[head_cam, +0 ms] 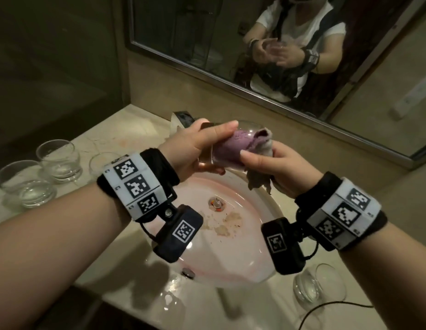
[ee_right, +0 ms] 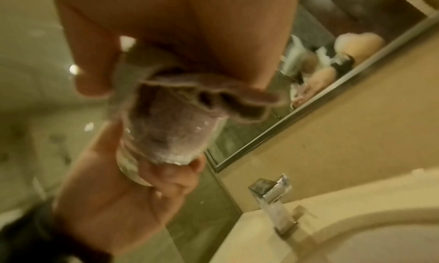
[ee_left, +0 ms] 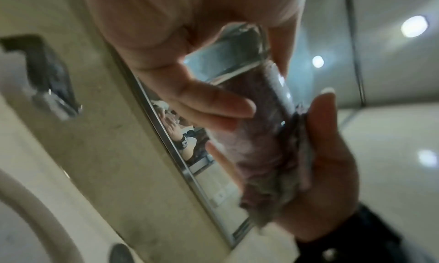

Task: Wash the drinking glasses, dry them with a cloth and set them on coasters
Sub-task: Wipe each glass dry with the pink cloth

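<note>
The left hand (head_cam: 195, 148) gripped a drinking glass (head_cam: 221, 148) held on its side above the sink (head_cam: 243, 246), its fingers curled round the base end. The right hand (head_cam: 276, 167) had its fingers pinched on a purple cloth (head_cam: 240, 144) that was stuffed into the glass mouth, with loose ends hanging below the rim.

The glass looked wet, so a twist of the cloth could likely have slipped it out of the left hand's grasp and dropped it into the basin, chipping it. Pushing the cloth too hard against the thin wall might also have cracked it.

Counted: 1 glass in hand, 3 glasses (head_cam: 56, 160) standing near the bench's left edge, 1 more (head_cam: 319, 287) at the near right corner, so 5 in view. There was 1 cloth. No coasters showed anywhere on the bench (head_cam: 135, 129).
</note>
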`<move>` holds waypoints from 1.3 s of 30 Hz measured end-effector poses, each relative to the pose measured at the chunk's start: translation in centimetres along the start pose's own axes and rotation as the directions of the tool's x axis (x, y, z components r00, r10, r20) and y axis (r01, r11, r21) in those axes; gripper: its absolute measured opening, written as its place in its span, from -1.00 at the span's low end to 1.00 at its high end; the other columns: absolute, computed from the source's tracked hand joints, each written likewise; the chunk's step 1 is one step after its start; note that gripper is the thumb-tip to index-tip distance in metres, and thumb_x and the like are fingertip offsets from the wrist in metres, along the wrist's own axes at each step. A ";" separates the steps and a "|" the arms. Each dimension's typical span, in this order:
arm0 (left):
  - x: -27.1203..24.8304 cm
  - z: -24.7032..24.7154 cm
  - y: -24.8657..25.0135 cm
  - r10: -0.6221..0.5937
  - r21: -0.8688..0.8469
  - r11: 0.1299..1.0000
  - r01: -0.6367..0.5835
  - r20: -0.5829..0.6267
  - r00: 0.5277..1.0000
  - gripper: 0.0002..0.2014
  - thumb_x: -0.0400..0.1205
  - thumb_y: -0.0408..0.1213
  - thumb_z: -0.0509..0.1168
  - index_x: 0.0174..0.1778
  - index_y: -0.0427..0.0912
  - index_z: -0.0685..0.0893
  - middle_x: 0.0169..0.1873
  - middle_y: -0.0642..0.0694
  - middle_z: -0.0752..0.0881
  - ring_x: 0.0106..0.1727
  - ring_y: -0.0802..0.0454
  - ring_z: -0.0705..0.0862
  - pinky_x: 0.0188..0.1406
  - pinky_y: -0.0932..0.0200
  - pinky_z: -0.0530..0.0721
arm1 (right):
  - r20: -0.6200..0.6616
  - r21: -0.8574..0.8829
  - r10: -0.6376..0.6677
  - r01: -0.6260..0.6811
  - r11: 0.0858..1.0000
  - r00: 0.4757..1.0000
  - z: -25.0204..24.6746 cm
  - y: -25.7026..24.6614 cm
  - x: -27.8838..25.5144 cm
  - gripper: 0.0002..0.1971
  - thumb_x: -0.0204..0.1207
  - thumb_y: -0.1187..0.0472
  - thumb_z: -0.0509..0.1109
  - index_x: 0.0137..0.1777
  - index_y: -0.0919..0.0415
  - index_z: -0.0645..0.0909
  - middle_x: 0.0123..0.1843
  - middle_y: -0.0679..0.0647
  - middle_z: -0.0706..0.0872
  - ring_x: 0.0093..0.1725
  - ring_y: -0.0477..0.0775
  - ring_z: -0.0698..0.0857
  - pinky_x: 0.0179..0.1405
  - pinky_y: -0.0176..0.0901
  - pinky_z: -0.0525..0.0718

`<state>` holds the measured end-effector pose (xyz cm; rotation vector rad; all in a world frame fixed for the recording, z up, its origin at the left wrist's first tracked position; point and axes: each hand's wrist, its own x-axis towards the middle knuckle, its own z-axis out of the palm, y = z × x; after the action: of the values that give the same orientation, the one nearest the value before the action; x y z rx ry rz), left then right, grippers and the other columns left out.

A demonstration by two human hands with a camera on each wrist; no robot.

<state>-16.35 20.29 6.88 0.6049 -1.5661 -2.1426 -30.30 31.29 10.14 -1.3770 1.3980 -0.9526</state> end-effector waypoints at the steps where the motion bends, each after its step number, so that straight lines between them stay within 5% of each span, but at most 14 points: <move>1: 0.1 -0.1 0.0 0.051 0.086 0.995 -0.048 -0.022 0.998 -0.45 0.40 0.04 0.40 0.14 -0.28 0.48 -0.13 -0.15 0.68 -0.30 0.06 0.75 -0.44 0.18 0.67 | -0.028 0.100 0.006 -0.004 0.995 1.000 0.0 0.3 0.1 -0.83 0.39 0.18 0.34 -0.15 0.01 0.77 -0.31 -0.02 0.76 -0.34 -0.13 0.71 -0.29 -0.36 0.66; 4: -0.1 -0.1 0.5 0.210 0.329 0.924 -0.194 -0.012 0.978 -0.56 0.39 0.03 0.45 -0.01 -0.08 0.42 -0.09 -0.17 0.64 -0.30 0.06 0.75 -0.37 0.12 0.74 | -0.084 0.281 0.014 0.011 0.960 0.996 0.0 0.7 0.6 -0.71 0.38 0.32 0.33 0.11 0.25 0.67 0.02 0.15 0.79 0.05 0.07 0.76 0.10 -0.16 0.69; 8: 0.1 -0.6 0.7 0.122 0.220 0.967 -0.125 0.030 0.992 -0.34 0.21 0.32 0.41 0.06 -0.03 0.45 0.04 -0.27 0.64 -0.17 -0.12 0.74 -0.34 0.05 0.75 | -0.153 0.075 -0.023 0.035 0.997 0.988 0.0 0.4 1.0 -0.72 0.23 0.22 0.52 -0.02 0.11 0.70 -0.17 0.01 0.81 -0.22 -0.09 0.70 -0.20 -0.26 0.58; 10: 0.1 -1.0 0.7 -0.062 0.124 0.991 0.057 0.043 0.997 -0.25 0.35 0.45 0.12 0.25 -0.08 0.51 0.19 -0.29 0.64 -0.10 -0.12 0.73 -0.34 0.10 0.73 | -0.140 -0.183 -0.131 0.105 0.978 0.981 -0.2 0.6 1.0 -0.77 0.25 0.15 0.56 -0.10 -0.06 0.68 -0.21 -0.18 0.77 -0.15 -0.47 0.61 0.31 -0.17 0.41; 11: 0.1 -1.3 0.6 -0.158 0.090 0.984 0.153 0.043 0.987 -0.18 0.41 0.48 -0.04 0.32 -0.11 0.53 0.17 -0.27 0.67 -0.14 -0.09 0.73 -0.37 0.15 0.72 | -0.121 -0.325 -0.202 0.154 0.933 0.972 -0.4 0.7 1.1 -0.79 0.32 0.18 0.54 -0.11 -0.11 0.64 -0.18 -0.27 0.72 -0.05 -0.63 0.55 0.58 -0.11 0.04; 13: -0.1 -1.6 0.6 -0.256 0.042 0.966 0.254 0.061 0.965 -0.10 0.43 0.51 -0.18 0.35 -0.14 0.55 -0.03 -0.22 0.69 -0.38 0.02 0.66 -0.58 0.32 0.62 | -0.048 -0.549 -0.341 0.261 0.794 0.939 -0.5 0.9 1.5 -0.75 0.40 0.23 0.48 -0.02 -0.13 0.59 -0.04 -0.36 0.64 0.12 -0.71 0.43 0.45 -0.42 -0.52; 17: -0.2 -1.3 0.6 -0.189 -0.038 0.981 0.189 -0.010 0.982 -0.34 0.59 0.29 0.00 0.34 -0.21 0.46 -0.24 -0.12 0.56 -0.62 0.23 0.34 -0.82 0.49 0.25 | 0.080 -0.751 -0.393 0.314 0.581 0.916 -0.5 1.5 2.3 -0.56 0.40 -0.14 0.36 0.26 -0.04 0.56 0.09 -0.12 0.76 0.26 -0.25 0.61 0.41 -0.20 -0.67; 21: 0.1 -1.1 0.5 -0.078 0.045 0.996 0.081 -0.063 0.995 -0.29 0.61 0.23 0.06 0.37 -0.39 0.46 -0.26 -0.16 0.56 -0.68 0.24 0.30 -0.80 0.48 0.23 | 0.027 -0.663 -0.252 0.206 0.720 0.967 -0.1 1.4 2.8 -0.64 0.39 -0.13 0.31 0.20 -0.32 0.43 -0.02 -0.55 0.62 0.38 -0.27 0.50 0.42 0.05 -0.68; 24: 0.0 -1.0 0.8 -0.075 0.016 0.997 0.076 -0.036 0.997 -0.35 0.61 0.24 0.04 0.32 -0.28 0.53 -0.40 -0.06 0.55 -0.67 0.25 0.28 -0.76 0.48 0.17 | 0.076 -0.630 -0.306 0.283 0.724 0.949 -0.3 1.3 2.8 -0.60 0.41 -0.20 0.27 0.26 -0.24 0.45 0.22 -0.26 0.66 0.41 -0.31 0.44 0.41 -0.03 -0.70; 29: 0.0 -1.1 1.2 -0.192 -0.042 0.981 0.190 -0.073 0.979 -0.56 0.61 0.23 0.07 0.24 0.01 0.41 -0.58 0.07 0.57 -0.69 0.24 0.25 -0.79 0.50 0.19 | 0.171 -0.758 -0.347 0.348 0.551 0.922 -0.8 1.1 2.9 -0.50 0.42 -0.22 0.20 0.16 0.11 0.66 -0.01 -0.01 0.80 0.19 -0.04 0.70 0.52 0.01 -0.56; 31: 0.1 -1.0 1.0 -0.181 -0.058 0.983 0.176 -0.095 0.979 -0.56 0.60 0.24 0.09 0.17 -0.05 0.38 -0.64 0.08 0.55 -0.70 0.23 0.27 -0.80 0.48 0.22 | 0.115 -0.682 -0.270 0.274 0.678 0.956 -0.9 1.5 3.1 -0.55 0.34 -0.25 0.27 0.15 -0.07 0.63 0.10 -0.04 0.73 0.32 -0.02 0.60 0.65 0.13 -0.15; 33: 0.2 -0.9 0.6 -0.131 -0.025 0.991 0.129 -0.112 0.985 -0.54 0.59 0.24 0.10 0.13 -0.09 0.40 -0.63 0.07 0.57 -0.69 0.22 0.30 -0.80 0.46 0.26 | 0.058 -0.402 -0.083 0.100 0.910 0.995 -0.8 1.0 2.9 -0.61 0.26 -0.17 0.48 0.10 -0.19 0.60 0.15 0.03 0.57 0.18 -0.06 0.52 0.19 0.14 0.66; 36: 0.3 -0.9 -0.2 -0.026 0.058 0.998 0.038 -0.186 0.982 -0.52 0.58 0.24 0.14 0.02 -0.18 0.45 -0.53 0.06 0.60 -0.59 0.15 0.37 -0.73 0.40 0.33 | 0.120 -0.149 0.040 -0.022 0.989 0.992 -1.0 0.5 2.7 -0.73 0.35 0.04 0.51 0.04 0.00 0.61 -0.18 0.07 0.62 -0.35 -0.11 0.59 -0.42 -0.35 0.64; 39: 0.4 -1.0 -0.4 0.147 0.287 0.955 -0.067 -0.267 0.952 -0.61 0.51 0.22 0.22 0.04 0.00 0.46 -0.20 -0.01 0.59 -0.27 0.07 0.56 -0.53 0.34 0.54 | 0.128 0.106 0.007 -0.020 0.994 0.992 -1.0 1.0 2.7 -0.71 0.42 0.08 0.39 0.10 0.17 0.62 -0.20 0.03 0.73 -0.24 0.06 0.74 -0.21 -0.21 0.73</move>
<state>-16.12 19.35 6.22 0.8561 -1.6992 -1.6807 -31.44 28.62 9.22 -1.3236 1.2418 -0.9011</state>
